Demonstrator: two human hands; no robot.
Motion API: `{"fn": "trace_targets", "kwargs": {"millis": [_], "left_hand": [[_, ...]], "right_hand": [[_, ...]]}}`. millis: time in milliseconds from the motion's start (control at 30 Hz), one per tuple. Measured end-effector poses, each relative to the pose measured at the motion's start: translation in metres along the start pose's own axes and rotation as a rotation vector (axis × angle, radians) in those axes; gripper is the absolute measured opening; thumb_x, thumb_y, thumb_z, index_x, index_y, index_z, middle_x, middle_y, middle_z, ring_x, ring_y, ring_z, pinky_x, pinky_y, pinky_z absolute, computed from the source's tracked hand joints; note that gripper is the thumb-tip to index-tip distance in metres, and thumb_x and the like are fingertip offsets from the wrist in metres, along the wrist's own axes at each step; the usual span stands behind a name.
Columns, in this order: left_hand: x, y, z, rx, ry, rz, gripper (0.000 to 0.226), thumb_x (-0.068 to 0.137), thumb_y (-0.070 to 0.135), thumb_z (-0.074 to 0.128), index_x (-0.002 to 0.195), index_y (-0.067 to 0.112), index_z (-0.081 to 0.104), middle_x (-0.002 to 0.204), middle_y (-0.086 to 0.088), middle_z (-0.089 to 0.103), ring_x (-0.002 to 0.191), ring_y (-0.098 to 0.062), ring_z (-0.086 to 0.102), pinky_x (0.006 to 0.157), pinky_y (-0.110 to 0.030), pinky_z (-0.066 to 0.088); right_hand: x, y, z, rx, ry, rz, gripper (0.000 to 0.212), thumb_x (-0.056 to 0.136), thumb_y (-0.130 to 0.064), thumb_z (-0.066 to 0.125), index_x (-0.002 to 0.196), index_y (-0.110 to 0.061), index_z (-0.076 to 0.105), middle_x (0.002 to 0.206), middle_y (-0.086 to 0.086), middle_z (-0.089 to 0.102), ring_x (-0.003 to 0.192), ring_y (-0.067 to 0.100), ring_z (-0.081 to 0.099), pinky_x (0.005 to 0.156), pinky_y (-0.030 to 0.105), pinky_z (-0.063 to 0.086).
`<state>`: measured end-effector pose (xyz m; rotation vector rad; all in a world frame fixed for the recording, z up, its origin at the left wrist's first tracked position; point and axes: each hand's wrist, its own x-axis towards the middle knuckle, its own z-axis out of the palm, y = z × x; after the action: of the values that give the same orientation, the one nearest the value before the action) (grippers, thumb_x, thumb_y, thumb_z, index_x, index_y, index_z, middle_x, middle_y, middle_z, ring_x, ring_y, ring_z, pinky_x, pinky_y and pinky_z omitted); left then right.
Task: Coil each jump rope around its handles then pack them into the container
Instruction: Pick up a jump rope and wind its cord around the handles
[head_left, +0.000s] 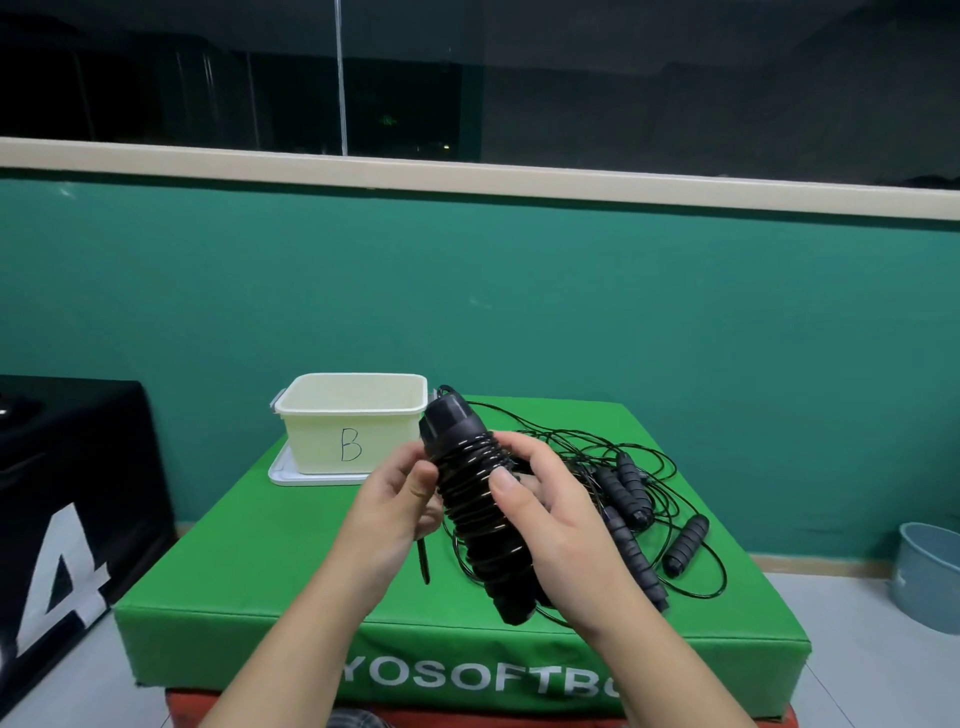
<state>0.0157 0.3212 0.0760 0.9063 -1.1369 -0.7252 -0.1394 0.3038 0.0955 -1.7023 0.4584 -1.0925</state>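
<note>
We are holding a pair of black jump rope handles (480, 506) together in front of us, above the near part of the green padded box (270, 592), with thin black rope wound around them in many tight turns. Our right hand (550, 525) is gripping the bundle from the right side, its fingers (506, 480) curled around the coils and the thumb pressing on the front. Our left hand (392, 501) is sitting just left of the bundle, its fingers bunched together against the upper coils; we cannot tell whether they are pinching the rope or only touching it. A loose stretch of rope is hanging down from the bundle toward the box top. The other jump ropes (639, 499) are lying in a loose tangle on the right half of the box top, several black foam handles mixed in with looping rope that is reaching toward the far right corner. The cream container (356, 434), marked with a handwritten letter B, is standing at the far left corner on a white lid (283, 473), and its inside is looking bare from this angle. A black padded block (67, 483) with white numerals is standing to the left of the green box, and a pale blue bucket (930, 571) is standing on the floor at the right.
</note>
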Motion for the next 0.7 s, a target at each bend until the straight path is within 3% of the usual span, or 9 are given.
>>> {"fn": "trace_targets", "kwargs": {"millis": [100, 167, 233, 333, 433, 533, 600, 700], "left_hand": [[-0.002, 0.004, 0.003, 0.102, 0.026, 0.017, 0.068, 0.038, 0.092, 0.058, 0.059, 0.028, 0.068, 0.050, 0.012, 0.038, 0.045, 0.000, 0.029, 0.045, -0.012, 0.024], [-0.004, 0.008, 0.006, 0.174, 0.122, 0.050, 0.063, 0.046, 0.090, 0.057, 0.052, 0.027, 0.064, 0.046, 0.012, 0.032, 0.044, -0.002, 0.025, 0.043, -0.016, 0.020], [-0.007, 0.012, 0.009, 0.247, 0.195, 0.079, 0.055, 0.061, 0.079, 0.058, 0.047, 0.026, 0.058, 0.045, 0.011, 0.028, 0.046, -0.005, 0.022, 0.046, -0.022, 0.016], [-0.010, 0.017, 0.011, 0.295, 0.266, 0.100, 0.052, 0.066, 0.059, 0.054, 0.040, 0.017, 0.037, 0.051, 0.003, 0.021, 0.047, -0.007, 0.017, 0.045, -0.024, 0.011], [-0.011, 0.018, 0.011, 0.347, 0.291, 0.117, 0.065, 0.068, 0.066, 0.053, 0.047, 0.009, 0.031, 0.052, 0.000, 0.020, 0.045, -0.007, 0.015, 0.042, -0.023, 0.010], [-0.013, 0.017, 0.010, 0.381, 0.272, 0.107, 0.088, 0.052, 0.089, 0.052, 0.048, 0.003, 0.031, 0.047, 0.008, 0.017, 0.043, -0.006, 0.014, 0.040, -0.018, 0.009], [-0.014, 0.016, 0.011, 0.397, 0.252, 0.101, 0.079, 0.055, 0.086, 0.053, 0.047, 0.012, 0.029, 0.047, 0.010, 0.015, 0.043, -0.007, 0.013, 0.040, -0.019, 0.009], [-0.014, 0.015, 0.011, 0.455, 0.223, 0.102, 0.060, 0.068, 0.066, 0.056, 0.044, 0.018, 0.029, 0.046, 0.008, 0.017, 0.044, -0.008, 0.015, 0.043, -0.022, 0.011]], "right_hand": [[0.004, 0.000, 0.002, -0.086, 0.015, 0.039, 0.040, 0.081, -0.042, 0.053, 0.120, -0.033, 0.051, 0.078, -0.009, 0.066, 0.066, 0.005, 0.063, 0.057, 0.025, 0.050], [0.006, 0.007, 0.002, -0.318, 0.101, -0.057, 0.042, 0.081, -0.052, 0.052, 0.122, -0.048, 0.045, 0.103, -0.013, 0.064, 0.088, 0.004, 0.064, 0.076, 0.030, 0.053], [0.006, 0.009, 0.003, -0.557, 0.173, -0.212, 0.041, 0.085, -0.051, 0.046, 0.126, -0.051, 0.041, 0.122, -0.019, 0.052, 0.110, 0.000, 0.053, 0.094, 0.023, 0.044], [0.005, 0.003, 0.006, -0.717, 0.184, -0.304, 0.047, 0.090, -0.049, 0.038, 0.135, -0.040, 0.044, 0.127, -0.015, 0.051, 0.115, -0.007, 0.043, 0.094, 0.008, 0.034], [0.006, -0.003, 0.006, -0.861, 0.154, -0.278, 0.060, 0.087, -0.058, 0.034, 0.143, -0.038, 0.035, 0.130, -0.016, 0.048, 0.118, 0.002, 0.044, 0.094, 0.021, 0.041], [0.005, -0.008, 0.004, -1.022, 0.145, -0.266, 0.075, 0.079, -0.065, 0.049, 0.146, -0.045, 0.022, 0.126, -0.013, 0.044, 0.115, 0.009, 0.044, 0.089, 0.028, 0.047], [0.003, -0.011, 0.001, -1.046, 0.109, -0.208, 0.085, 0.078, -0.062, 0.061, 0.147, -0.049, 0.013, 0.121, -0.010, 0.038, 0.114, 0.010, 0.041, 0.088, 0.028, 0.046], [0.003, -0.012, -0.003, -1.113, 0.070, -0.116, 0.099, 0.075, -0.063, 0.065, 0.148, -0.046, 0.000, 0.123, -0.010, 0.033, 0.118, 0.009, 0.037, 0.092, 0.026, 0.042]]}}
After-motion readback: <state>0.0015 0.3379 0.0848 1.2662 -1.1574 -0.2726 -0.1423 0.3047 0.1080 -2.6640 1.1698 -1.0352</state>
